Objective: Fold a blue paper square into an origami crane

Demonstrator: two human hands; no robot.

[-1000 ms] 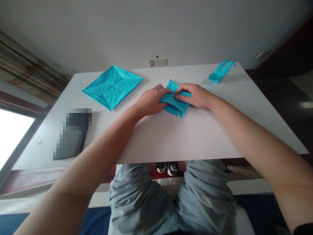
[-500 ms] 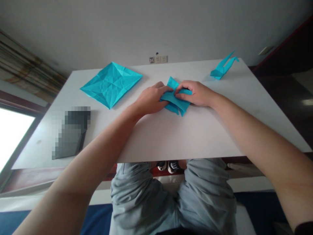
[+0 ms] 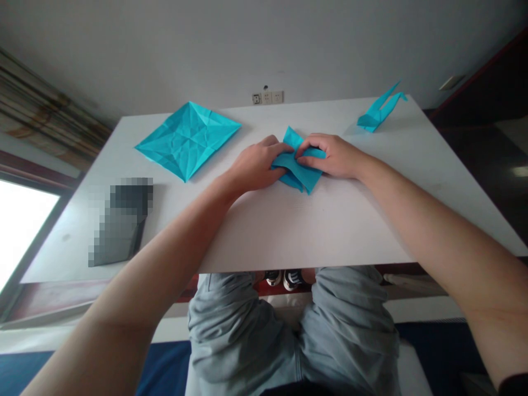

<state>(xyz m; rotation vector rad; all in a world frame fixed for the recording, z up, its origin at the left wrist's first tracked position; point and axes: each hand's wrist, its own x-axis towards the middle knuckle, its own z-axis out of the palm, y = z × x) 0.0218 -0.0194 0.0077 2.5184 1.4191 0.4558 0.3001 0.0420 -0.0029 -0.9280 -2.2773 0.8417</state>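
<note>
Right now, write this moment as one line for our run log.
left hand: holding folded paper | right hand: pinching it | creased sheet: far left | paper bird: far right

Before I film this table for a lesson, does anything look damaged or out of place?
Nothing spilled or plainly damaged. Only the dark object on the left of the table looks odd: it is pixelated, so its details are hidden.

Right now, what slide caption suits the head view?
Left hand and right hand hold folded blue paper on a white table, between a creased sheet and a paper crane.
</note>
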